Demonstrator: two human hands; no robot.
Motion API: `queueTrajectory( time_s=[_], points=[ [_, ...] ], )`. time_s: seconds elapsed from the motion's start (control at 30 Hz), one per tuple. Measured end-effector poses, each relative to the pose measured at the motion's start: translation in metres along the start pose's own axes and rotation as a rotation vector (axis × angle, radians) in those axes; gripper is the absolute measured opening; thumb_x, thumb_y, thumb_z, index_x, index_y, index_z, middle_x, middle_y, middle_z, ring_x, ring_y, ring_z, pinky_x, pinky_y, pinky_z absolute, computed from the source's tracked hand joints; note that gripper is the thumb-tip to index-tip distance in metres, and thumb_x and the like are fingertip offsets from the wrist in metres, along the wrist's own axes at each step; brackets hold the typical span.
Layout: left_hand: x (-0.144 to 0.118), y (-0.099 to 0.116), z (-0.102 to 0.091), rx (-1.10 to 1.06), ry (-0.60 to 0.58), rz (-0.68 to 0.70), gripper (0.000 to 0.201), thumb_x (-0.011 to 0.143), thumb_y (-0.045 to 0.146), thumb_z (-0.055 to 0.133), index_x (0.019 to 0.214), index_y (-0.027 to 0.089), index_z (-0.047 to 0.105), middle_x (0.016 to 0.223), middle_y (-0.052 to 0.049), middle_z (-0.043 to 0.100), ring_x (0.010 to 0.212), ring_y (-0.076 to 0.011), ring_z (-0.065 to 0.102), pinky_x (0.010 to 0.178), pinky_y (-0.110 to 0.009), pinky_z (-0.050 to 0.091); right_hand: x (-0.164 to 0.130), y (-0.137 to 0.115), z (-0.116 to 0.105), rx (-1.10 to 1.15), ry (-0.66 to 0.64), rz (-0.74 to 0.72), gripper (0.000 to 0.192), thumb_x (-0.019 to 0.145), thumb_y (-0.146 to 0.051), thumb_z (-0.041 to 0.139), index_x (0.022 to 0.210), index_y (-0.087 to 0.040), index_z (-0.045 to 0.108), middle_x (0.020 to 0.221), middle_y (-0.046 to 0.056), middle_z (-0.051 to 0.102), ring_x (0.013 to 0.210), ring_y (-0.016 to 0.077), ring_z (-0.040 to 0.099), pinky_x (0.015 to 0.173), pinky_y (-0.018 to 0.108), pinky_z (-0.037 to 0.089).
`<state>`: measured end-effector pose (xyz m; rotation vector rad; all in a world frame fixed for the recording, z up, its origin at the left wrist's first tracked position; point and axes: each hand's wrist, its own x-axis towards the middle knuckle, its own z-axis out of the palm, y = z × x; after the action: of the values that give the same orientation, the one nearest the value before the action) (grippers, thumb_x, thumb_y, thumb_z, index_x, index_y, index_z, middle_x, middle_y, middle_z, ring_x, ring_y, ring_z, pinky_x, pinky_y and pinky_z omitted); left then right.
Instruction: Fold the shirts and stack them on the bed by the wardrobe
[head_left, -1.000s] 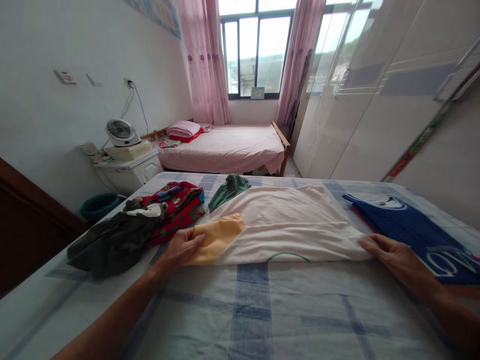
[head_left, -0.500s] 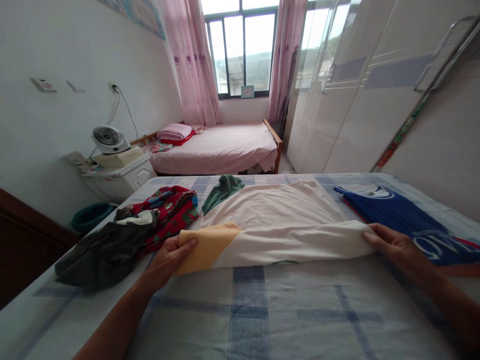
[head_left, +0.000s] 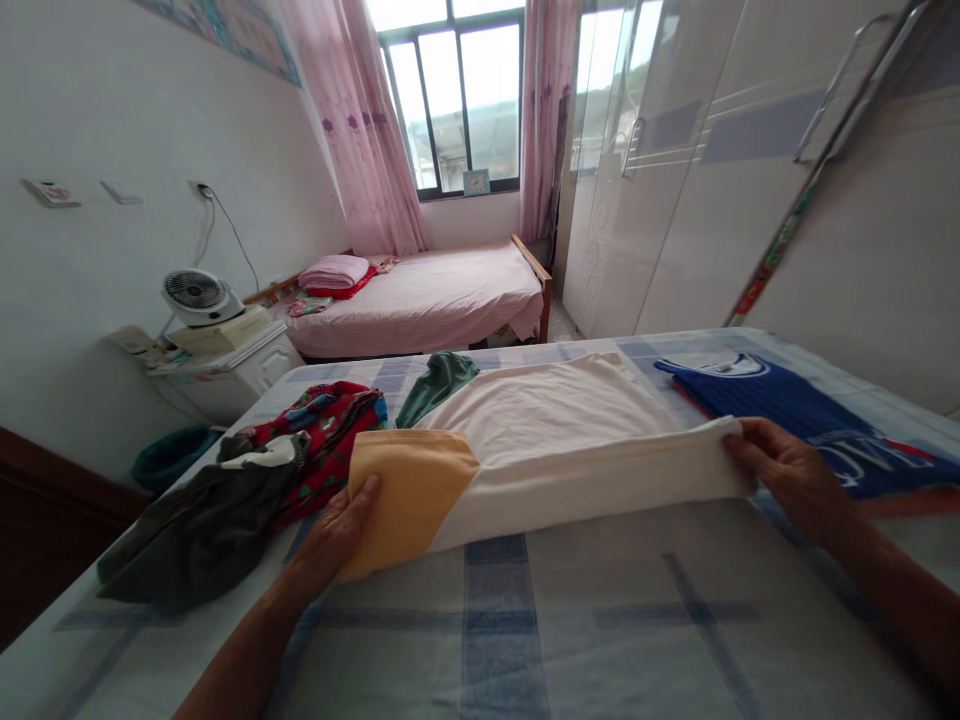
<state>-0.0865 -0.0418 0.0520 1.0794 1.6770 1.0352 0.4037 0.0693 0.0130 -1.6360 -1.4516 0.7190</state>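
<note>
Two bare hands show: the left hand and the right hand. Five garments lie on the blue-and-white checked bed sheet: one cream cotton shirt with a yellow sleeve, one dark green cloth, one red floral fabric piece, one dark grey crumpled garment, one blue folded jersey with white lettering. Farther back: one pink-sheeted single bed, one white round desk fan, one white bedside cabinet, two pink sheer curtains, one small clock on the sill.
</note>
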Motion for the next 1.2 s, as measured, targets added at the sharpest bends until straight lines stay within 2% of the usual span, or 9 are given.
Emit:
queueTrajectory(
  time_s=[0.2,0.33,0.47,0.57,0.63,0.73,0.87,1.03,1.2],
  points=[
    [0.010,-0.005,0.004,0.045,-0.055,0.045,0.066,0.068,0.047,0.065,0.123,0.014,0.050,0.109,-0.008,0.066,0.093,-0.0254,0.063,0.076,-0.029,0.052,0.006,0.009,0.009,-0.180,-0.078,-0.044,0.064,0.071,-0.051,0.054,0.128,-0.023,0.043,0.089,0.003,0.067,0.078,0.0232,0.062,0.074,0.034,0.048],
    [0.019,-0.018,0.005,0.041,0.011,0.126,0.073,0.067,0.041,0.065,0.131,0.015,0.042,0.112,-0.010,0.064,0.100,-0.0257,0.062,0.082,-0.031,0.052,0.004,0.009,0.010,-0.295,-0.100,-0.128,0.055,0.078,-0.048,0.049,0.127,-0.022,0.047,0.088,0.003,0.066,0.076,0.0186,0.062,0.070,0.029,0.048],
    [0.027,-0.029,0.000,0.081,0.074,0.137,0.077,0.074,0.038,0.057,0.141,0.014,0.025,0.103,-0.011,0.066,0.086,-0.0240,0.066,0.074,-0.035,0.054,0.003,0.009,0.008,-0.568,0.062,-0.283,0.044,0.082,-0.036,0.044,0.121,-0.017,0.052,0.097,0.008,0.064,0.078,0.0193,0.062,0.074,0.031,0.049],
    [0.024,-0.027,-0.001,0.388,0.289,0.370,0.064,0.078,0.036,0.051,0.137,0.016,0.034,0.114,-0.012,0.061,0.094,-0.0244,0.063,0.084,-0.040,0.051,-0.006,-0.003,0.013,-0.699,0.164,-0.556,0.037,0.086,-0.030,0.039,0.117,-0.016,0.054,0.113,0.012,0.058,0.099,0.0230,0.058,0.088,0.035,0.045],
    [0.017,-0.023,0.002,0.619,0.340,0.610,0.049,0.082,0.034,0.048,0.128,0.018,0.047,0.125,-0.011,0.054,0.109,-0.0250,0.055,0.097,-0.042,0.043,-0.016,-0.018,0.022,-0.671,0.095,-0.745,0.033,0.088,-0.031,0.040,0.115,-0.019,0.055,0.118,0.010,0.057,0.109,0.0221,0.054,0.096,0.035,0.041],
    [0.005,-0.016,0.010,0.841,0.120,0.817,0.037,0.086,0.034,0.045,0.119,0.022,0.057,0.131,-0.008,0.051,0.120,-0.0229,0.047,0.105,-0.039,0.036,-0.031,-0.039,0.038,-0.620,-0.170,-0.896,0.031,0.088,-0.032,0.043,0.114,-0.023,0.057,0.117,0.006,0.059,0.109,0.0192,0.055,0.096,0.034,0.041],
    [0.005,-0.008,0.009,0.923,-0.198,0.689,0.033,0.088,0.039,0.043,0.108,0.025,0.064,0.117,-0.004,0.063,0.105,-0.0194,0.059,0.092,-0.028,0.046,-0.020,-0.045,0.044,-0.727,-0.353,-0.714,0.031,0.089,-0.037,0.040,0.105,-0.026,0.064,0.106,0.004,0.066,0.092,0.0186,0.063,0.080,0.030,0.049],
    [0.066,0.016,-0.009,0.802,-0.046,0.611,0.038,0.087,0.039,0.040,0.103,0.016,0.066,0.106,-0.007,0.067,0.096,-0.0188,0.062,0.089,-0.026,0.045,0.054,-0.048,0.041,-0.740,-0.275,-0.439,0.036,0.086,-0.043,0.040,0.101,-0.023,0.066,0.099,0.003,0.070,0.085,0.0198,0.066,0.077,0.029,0.049],
    [0.163,0.040,0.000,0.877,0.108,0.366,0.035,0.082,0.029,0.045,0.105,0.012,0.065,0.108,-0.010,0.067,0.101,-0.0203,0.060,0.088,-0.023,0.042,0.139,-0.061,0.069,-0.820,-0.174,-0.400,0.041,0.085,-0.027,0.038,0.120,-0.015,0.056,0.120,0.010,0.061,0.098,0.0206,0.062,0.086,0.029,0.047]
  ],
)
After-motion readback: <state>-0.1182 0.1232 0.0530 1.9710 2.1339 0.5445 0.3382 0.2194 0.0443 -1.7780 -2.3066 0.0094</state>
